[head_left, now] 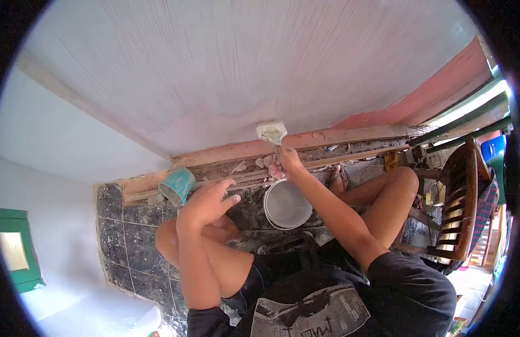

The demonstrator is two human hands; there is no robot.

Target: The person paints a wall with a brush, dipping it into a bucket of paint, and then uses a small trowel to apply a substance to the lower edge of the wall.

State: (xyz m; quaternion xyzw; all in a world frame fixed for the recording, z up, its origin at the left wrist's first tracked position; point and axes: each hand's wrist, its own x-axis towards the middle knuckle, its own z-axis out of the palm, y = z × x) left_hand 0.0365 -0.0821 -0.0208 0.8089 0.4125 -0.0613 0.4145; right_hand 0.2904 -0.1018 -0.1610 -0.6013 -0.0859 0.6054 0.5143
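Note:
My right hand (289,161) grips the handle of a wide, paint-covered paintbrush (271,132). Its bristles are against the lower part of the wall (226,62), where whitish paint meets a pink band. My left hand (206,203) is held above my left knee with thumb and fingers apart and nothing in it. A round white bucket (288,205) with pale liquid stands on the floor between my legs, below my right forearm. Close beyond my left hand a teal bucket (177,185) is tilted.
A dusty ledge with rubble (248,166) runs along the wall's foot. Black floor tiles (139,247) are spattered white. To the right stands a wooden chair (461,205) with cloth hung on it. A green-framed opening (15,250) is at far left.

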